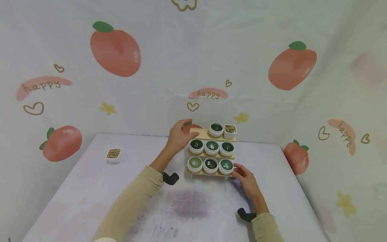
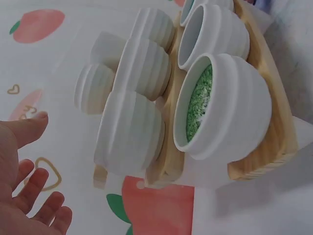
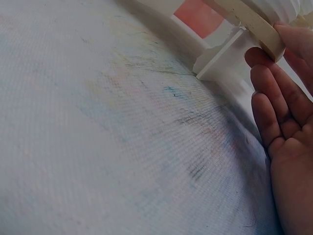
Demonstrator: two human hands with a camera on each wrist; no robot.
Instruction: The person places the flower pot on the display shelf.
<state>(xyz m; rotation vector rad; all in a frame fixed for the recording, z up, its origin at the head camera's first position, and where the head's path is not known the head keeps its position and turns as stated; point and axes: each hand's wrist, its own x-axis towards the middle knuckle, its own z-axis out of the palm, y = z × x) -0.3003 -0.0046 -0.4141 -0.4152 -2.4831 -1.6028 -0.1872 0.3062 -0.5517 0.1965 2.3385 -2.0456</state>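
A three-tier wooden stand [image 1: 202,133] on the table carries several round white cups. Green contents show in the cup [image 2: 230,110] at the left of the bottom tier. On the top tier, a round cup [image 1: 216,130] and a square dish [image 1: 230,131] sit towards the right. My left hand [image 1: 179,136] is beside the bare left end of that tier; its thumb and fingers are spread apart with nothing between them in the left wrist view. My right hand [image 1: 248,184] pinches the bottom tier's right end, the thumb above and fingertips [image 3: 259,56] beneath the wood.
A square white dish [image 1: 114,155] of light brown pieces stands on the table's left side. White fabric [image 1: 163,67] printed with fruit hangs behind the table [image 1: 211,215]. Dark curved pieces [image 1: 171,178] are at both wrists.
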